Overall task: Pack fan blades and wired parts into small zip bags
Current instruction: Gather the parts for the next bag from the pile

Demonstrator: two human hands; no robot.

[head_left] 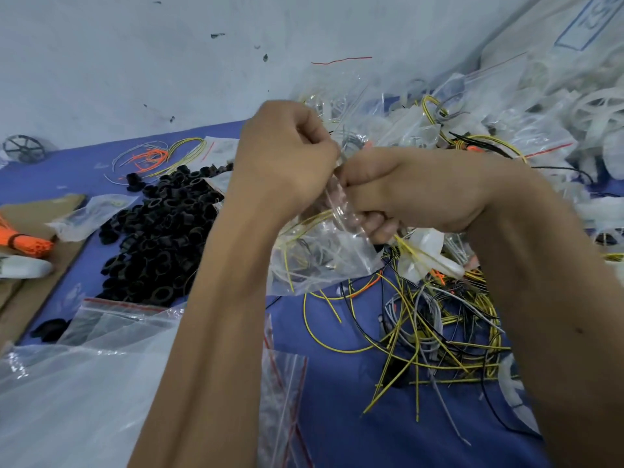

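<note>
Above a blue table [337, 417], at the middle of the scene, a small clear zip bag [320, 255] hangs between two bare hands — yellow and grey wires show through its plastic. The left hand [287, 160] pinches the bag's top edge with curled fingers; the right hand [415, 190] grips the same edge just beside it, fingers folded round the plastic, the two hands nearly touching. Below and to the right lies a loose tangle of wires [439, 332] in yellow, black and grey. To the left sits a heap of black rings [162, 231], with empty red-striped zip bags [125, 319] nearer the viewer. At the far right — against a pale wall [135, 62] — filled bags and white fan blades [601, 106] are piled high. An orange bundle [23, 243] rests on cardboard [44, 265] at the left edge.
</note>
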